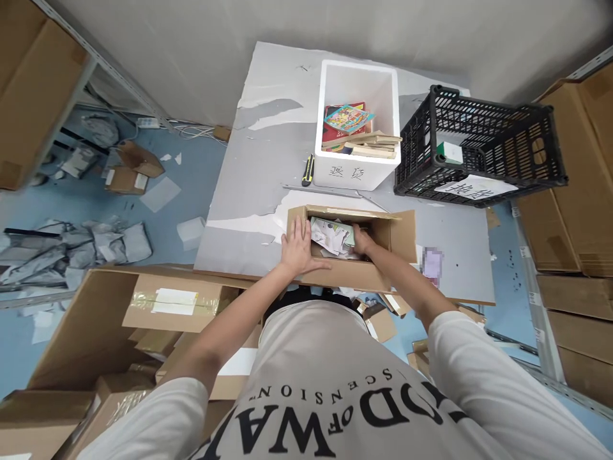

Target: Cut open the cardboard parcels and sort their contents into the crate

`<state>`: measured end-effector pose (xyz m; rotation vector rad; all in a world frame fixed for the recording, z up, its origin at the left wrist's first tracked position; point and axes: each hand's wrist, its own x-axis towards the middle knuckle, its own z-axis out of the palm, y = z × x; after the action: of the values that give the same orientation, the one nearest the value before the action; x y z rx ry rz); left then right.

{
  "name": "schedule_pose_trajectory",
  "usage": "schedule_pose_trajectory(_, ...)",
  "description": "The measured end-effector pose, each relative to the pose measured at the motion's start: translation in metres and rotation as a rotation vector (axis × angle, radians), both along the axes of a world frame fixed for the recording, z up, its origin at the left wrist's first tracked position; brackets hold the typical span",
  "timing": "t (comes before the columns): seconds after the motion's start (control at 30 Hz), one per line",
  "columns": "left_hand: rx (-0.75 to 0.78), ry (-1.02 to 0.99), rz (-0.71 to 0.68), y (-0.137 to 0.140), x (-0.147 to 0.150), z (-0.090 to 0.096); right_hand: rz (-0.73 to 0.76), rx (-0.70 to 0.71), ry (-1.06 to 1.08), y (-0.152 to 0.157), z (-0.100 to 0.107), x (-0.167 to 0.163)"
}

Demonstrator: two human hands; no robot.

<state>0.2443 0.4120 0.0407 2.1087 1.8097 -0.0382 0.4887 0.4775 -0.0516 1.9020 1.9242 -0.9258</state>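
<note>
An open cardboard box (357, 276) sits at the table's near edge with its flaps folded out. Inside it lies a pale green printed item (334, 225), partly covered by crumpled white paper (335, 241). My left hand (301, 248) rests on the box's left end, fingers stretched and thumb along the near side. My right hand (363, 243) reaches into the box and grips the right end of the pale green item; some of its fingers are hidden. What kind of item it is, I cannot tell.
Behind the box stand a white foam box (357, 169) with several books (348, 119) and a black plastic crate (483, 147) with a small green-and-white box (450, 153). A yellow-black utility knife (308, 170) lies on the table (239, 191). Cartons (175, 300) crowd the near left.
</note>
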Motion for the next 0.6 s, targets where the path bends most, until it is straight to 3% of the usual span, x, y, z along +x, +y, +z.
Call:
schedule_pose_trajectory(0.17, 0.116, 0.205, -0.139, 0.01, 0.02, 0.044, 0.001, -0.016, -0.104, 0.011, -0.004, -0.01)
schedule_pose_trajectory(0.27, 0.048, 0.263, -0.216, 0.016, 0.046, 0.049, 0.013, -0.03, -0.112, 0.015, -0.005, -0.011)
schedule_pose_trajectory(0.4, -0.198, 0.19, -0.399, 0.04, 0.076, 0.02, 0.041, -0.047, -0.08, 0.019, -0.004, -0.007)
schedule_pose_trajectory(0.6, -0.212, 0.23, -0.359, 0.074, 0.072, -0.035, 0.07, -0.049, -0.043, 0.023, -0.006, -0.004)
